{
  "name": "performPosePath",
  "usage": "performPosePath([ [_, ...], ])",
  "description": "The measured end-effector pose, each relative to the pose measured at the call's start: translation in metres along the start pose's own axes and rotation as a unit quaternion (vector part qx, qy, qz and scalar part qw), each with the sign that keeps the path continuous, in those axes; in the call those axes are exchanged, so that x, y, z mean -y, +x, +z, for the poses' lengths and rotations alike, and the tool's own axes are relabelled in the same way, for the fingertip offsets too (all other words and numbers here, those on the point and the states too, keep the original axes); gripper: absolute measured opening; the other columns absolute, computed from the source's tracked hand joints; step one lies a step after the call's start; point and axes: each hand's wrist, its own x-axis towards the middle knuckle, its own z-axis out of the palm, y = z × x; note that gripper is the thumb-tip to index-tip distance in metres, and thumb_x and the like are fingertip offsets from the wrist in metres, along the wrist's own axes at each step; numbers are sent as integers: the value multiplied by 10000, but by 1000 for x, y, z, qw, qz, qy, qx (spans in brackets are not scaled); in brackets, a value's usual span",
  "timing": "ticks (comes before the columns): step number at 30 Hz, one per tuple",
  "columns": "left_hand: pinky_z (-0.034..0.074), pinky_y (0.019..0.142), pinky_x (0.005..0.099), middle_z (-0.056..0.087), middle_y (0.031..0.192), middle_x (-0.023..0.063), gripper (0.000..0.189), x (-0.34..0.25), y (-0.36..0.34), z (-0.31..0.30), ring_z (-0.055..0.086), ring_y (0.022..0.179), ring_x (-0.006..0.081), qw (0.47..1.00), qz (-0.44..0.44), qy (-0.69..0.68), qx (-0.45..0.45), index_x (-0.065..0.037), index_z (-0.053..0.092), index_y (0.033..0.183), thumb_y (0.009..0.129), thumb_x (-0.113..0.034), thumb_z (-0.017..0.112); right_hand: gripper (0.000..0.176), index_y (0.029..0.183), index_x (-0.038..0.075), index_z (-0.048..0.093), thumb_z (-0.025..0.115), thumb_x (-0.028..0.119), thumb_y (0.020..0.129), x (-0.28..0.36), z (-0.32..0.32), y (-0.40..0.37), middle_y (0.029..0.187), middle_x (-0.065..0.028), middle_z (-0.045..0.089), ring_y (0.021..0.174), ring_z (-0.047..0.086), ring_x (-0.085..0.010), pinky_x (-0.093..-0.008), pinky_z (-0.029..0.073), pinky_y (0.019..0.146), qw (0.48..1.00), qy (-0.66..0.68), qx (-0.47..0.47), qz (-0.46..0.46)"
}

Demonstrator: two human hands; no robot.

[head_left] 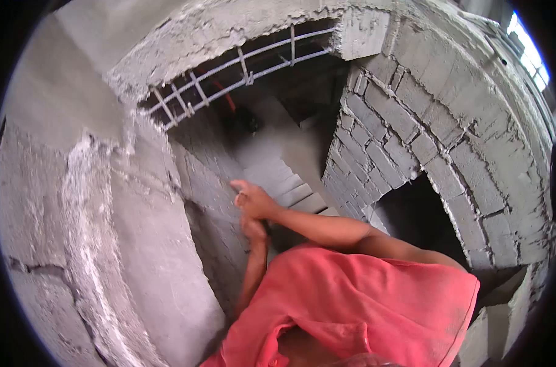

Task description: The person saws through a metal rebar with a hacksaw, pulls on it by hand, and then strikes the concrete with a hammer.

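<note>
My right hand [253, 200] is at the middle of the view, beside a rough grey block wall [213, 183]. One finger points out toward the wall; the others are curled, with something pale and too small to name at the fingertips. Just below it, my left hand [254, 229] is closed close to my right wrist. A dark bit shows beside the left fingers, but what they hold is hidden.
Grey steps or stacked blocks [296, 194] lie beyond my right forearm. Above, a metal bar grid [241, 61] spans an opening in the concrete. At right stands a block wall [412, 140] with a dark opening [415, 214]. Smooth plaster [161, 269] covers the left side.
</note>
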Motion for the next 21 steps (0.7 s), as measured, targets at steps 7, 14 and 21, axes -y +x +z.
performPosePath([
  [7, 516, 763, 437, 710, 910, 159, 391, -16, -28, 48, 692, 873, 302, 968, -247, 41, 11, -16, 657, 1113, 1087, -299, 390, 447, 1330, 61, 599, 653, 269, 938, -22, -25, -50, 1041, -289, 702, 1016, 686, -431, -470, 527, 894, 985, -104, -128, 54],
  [14, 486, 808, 502, 685, 911, 252, 442, 10, -44, 43, 651, 880, 442, 973, -201, 113, 31, 18, 625, 1030, 1094, -336, 368, 536, 1412, 14, 543, 606, 355, 1003, -28, -38, -120, 1040, -270, 714, 1006, 694, -422, -453, 527, 888, 983, -82, -101, 131],
  [21, 501, 772, 422, 669, 858, 181, 382, -51, -38, 47, 652, 827, 284, 975, -206, 80, 3, 14, 619, 963, 1037, -357, 561, 496, 1458, -1, 485, 473, 253, 1032, -11, -62, -142, 1099, -283, 692, 1043, 685, -411, -437, 520, 896, 998, -62, 2, -24],
])
